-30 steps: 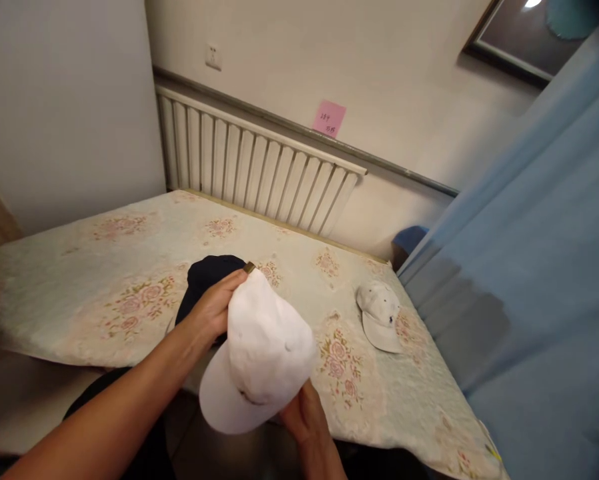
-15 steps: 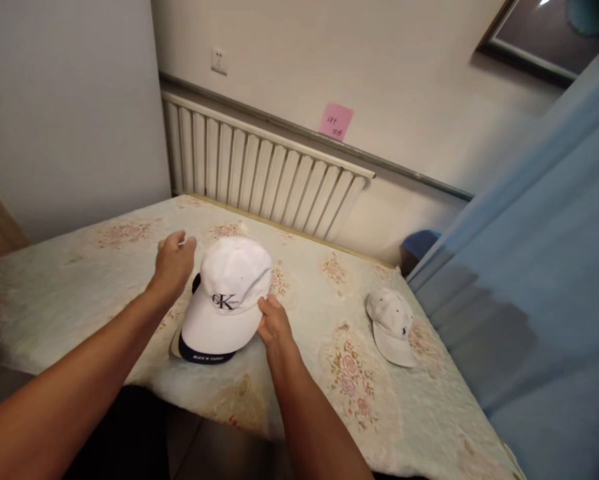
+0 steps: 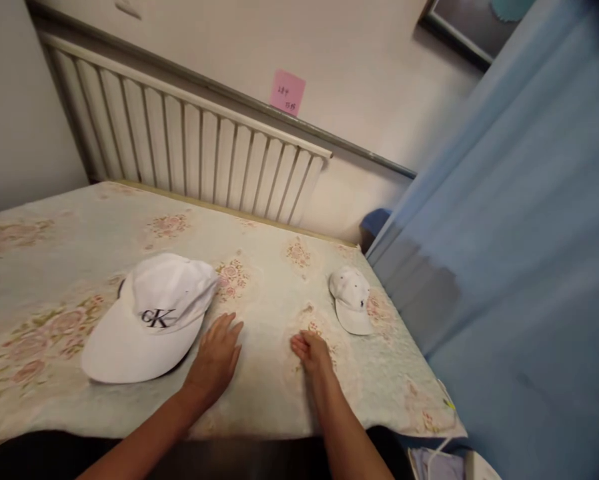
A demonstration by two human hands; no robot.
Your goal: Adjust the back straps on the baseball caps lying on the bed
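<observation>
A white baseball cap with a black CK logo (image 3: 149, 320) lies on the floral tablecloth (image 3: 264, 280) at the left, brim toward me. A sliver of something dark shows at its far left edge; the rest beneath it is hidden. Just right of its brim is my left hand (image 3: 217, 357), fingers spread and holding nothing. My right hand (image 3: 313, 350) hovers over the cloth in the middle, its fingers extended and without anything in them. Farther right rests a second, smaller-looking white cap (image 3: 351, 300) with a tiny dark emblem, apart from both hands.
A white radiator (image 3: 194, 133) runs along the wall behind the table. Above it is a pink note (image 3: 287, 92). A blue curtain (image 3: 499, 220) hangs along the right side. A dark blue object (image 3: 374, 223) sits by the far right corner.
My right hand has let go of the CK cap, which now lies on the table. Both hands have moved right of it. The view has swung to the right.
</observation>
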